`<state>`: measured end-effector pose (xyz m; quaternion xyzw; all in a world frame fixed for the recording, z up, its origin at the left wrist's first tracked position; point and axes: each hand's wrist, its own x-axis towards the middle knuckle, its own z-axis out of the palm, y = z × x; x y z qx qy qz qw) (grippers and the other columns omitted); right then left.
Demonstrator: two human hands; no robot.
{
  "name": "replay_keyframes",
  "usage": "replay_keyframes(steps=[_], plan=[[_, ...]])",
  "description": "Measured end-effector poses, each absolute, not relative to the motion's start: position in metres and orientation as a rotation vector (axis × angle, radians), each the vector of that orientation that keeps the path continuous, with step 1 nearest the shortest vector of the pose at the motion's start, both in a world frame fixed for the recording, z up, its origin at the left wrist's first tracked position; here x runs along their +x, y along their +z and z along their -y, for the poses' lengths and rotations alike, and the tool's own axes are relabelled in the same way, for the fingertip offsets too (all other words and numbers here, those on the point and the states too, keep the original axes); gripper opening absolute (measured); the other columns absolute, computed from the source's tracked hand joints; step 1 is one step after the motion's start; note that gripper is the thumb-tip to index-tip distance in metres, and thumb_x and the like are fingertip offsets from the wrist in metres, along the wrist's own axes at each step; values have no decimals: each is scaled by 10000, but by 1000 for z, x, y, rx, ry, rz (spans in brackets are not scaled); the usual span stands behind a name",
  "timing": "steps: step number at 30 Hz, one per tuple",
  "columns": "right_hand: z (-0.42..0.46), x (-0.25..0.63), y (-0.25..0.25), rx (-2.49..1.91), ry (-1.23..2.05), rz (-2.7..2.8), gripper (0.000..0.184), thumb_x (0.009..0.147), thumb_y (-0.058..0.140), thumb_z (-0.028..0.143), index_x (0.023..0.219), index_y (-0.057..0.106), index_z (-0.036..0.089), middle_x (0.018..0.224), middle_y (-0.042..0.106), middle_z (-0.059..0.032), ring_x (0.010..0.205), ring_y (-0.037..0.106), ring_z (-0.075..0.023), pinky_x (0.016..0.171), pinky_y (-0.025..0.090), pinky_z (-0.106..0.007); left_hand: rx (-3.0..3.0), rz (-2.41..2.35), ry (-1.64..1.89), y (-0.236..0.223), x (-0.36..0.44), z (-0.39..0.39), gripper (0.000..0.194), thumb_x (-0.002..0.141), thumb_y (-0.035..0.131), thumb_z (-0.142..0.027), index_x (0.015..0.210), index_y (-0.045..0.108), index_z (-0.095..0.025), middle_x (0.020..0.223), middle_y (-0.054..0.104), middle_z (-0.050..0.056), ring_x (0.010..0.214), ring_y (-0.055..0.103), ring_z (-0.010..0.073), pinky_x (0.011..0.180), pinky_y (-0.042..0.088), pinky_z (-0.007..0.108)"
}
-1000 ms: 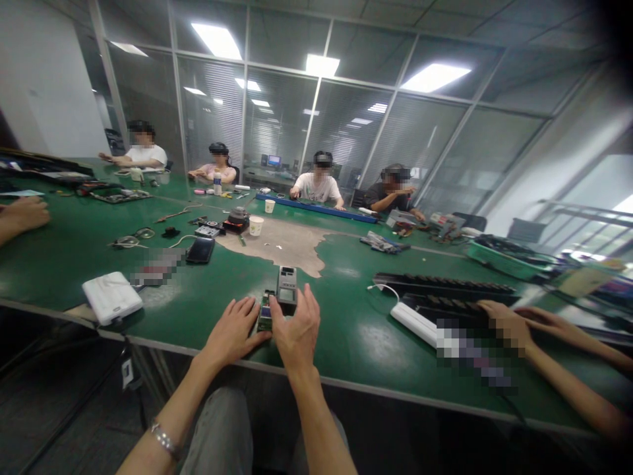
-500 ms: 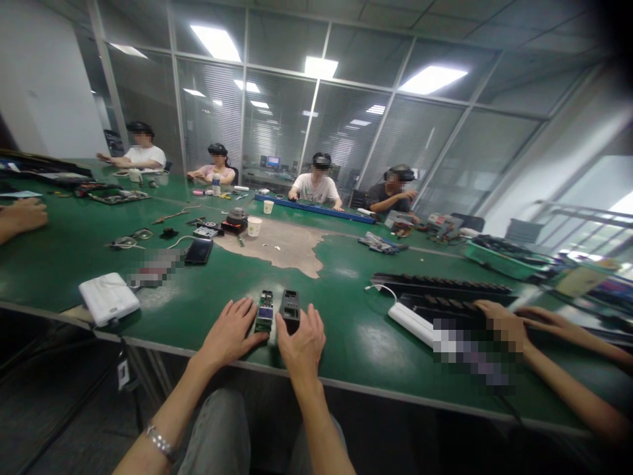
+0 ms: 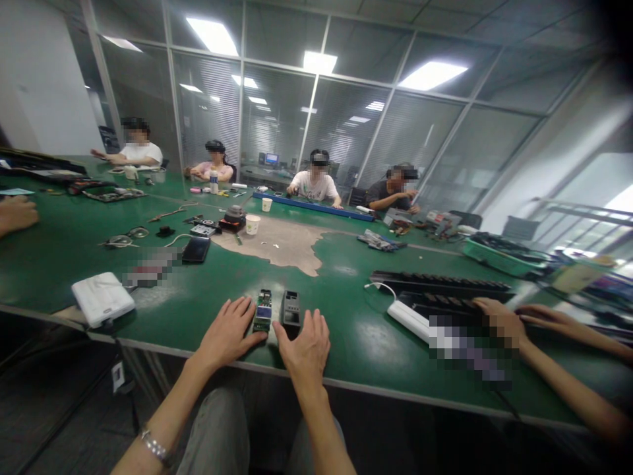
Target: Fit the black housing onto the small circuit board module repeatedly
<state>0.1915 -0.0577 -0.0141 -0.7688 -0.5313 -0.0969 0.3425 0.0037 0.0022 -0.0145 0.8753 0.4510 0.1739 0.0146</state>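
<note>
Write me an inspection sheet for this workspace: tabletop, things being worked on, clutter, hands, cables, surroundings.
Surface: green tabletop, with an irregular beige patch.
Job's things: circuit board lying beside a dark casing.
Clutter: black phone, white box and two paper cups.
Hands: left hand at the board, right hand at the casing's near end; whether either grips is unclear.
Cables: thin white cable loops at a white strip.
Surroundings: four people across the table; other people's hands on both sides.
</note>
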Motion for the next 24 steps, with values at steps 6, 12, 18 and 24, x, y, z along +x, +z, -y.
replay_keyframes(steps=[6, 12, 18, 24], plan=[[57, 189, -7, -1967, -206, 1395, 504, 835, 614, 503, 1110, 683, 87, 1415, 487, -246, 1329, 415, -361, 1039, 354, -474, 2740, -1416, 554, -15, 4, -2, 778, 897, 379, -722, 1456, 417, -184, 1521, 413, 149, 1418, 344, 314, 1166, 231, 527], [51, 171, 19, -1778, -192, 1368, 500, 843, 611, 512, 1121, 676, 101, 1403, 504, -232, 1314, 436, -338, 1056, 348, -472, 2748, -1427, 530, -14, 3, -1, 767, 905, 377, -708, 1455, 417, -176, 1528, 399, 156, 1427, 330, 316, 1169, 231, 532], [47, 147, 34, -1770, -143, 1409, 432, 811, 643, 495, 995, 714, 111, 1384, 521, -234, 1309, 440, -351, 1061, 342, -479, 2741, -1421, 470, -12, 1, 0, 677, 931, 416, -604, 1454, 420, -175, 1536, 387, 155, 1434, 321, 306, 1181, 212, 530], [46, 137, 38, -1863, -119, 1413, 478, 817, 635, 489, 1051, 702, 78, 1404, 494, -253, 1332, 414, -368, 1061, 344, -491, 2723, -1411, 440, -6, 1, 3, 634, 924, 452, -518, 1449, 421, -164, 1536, 387, 156, 1437, 314, 303, 1181, 210, 539]])
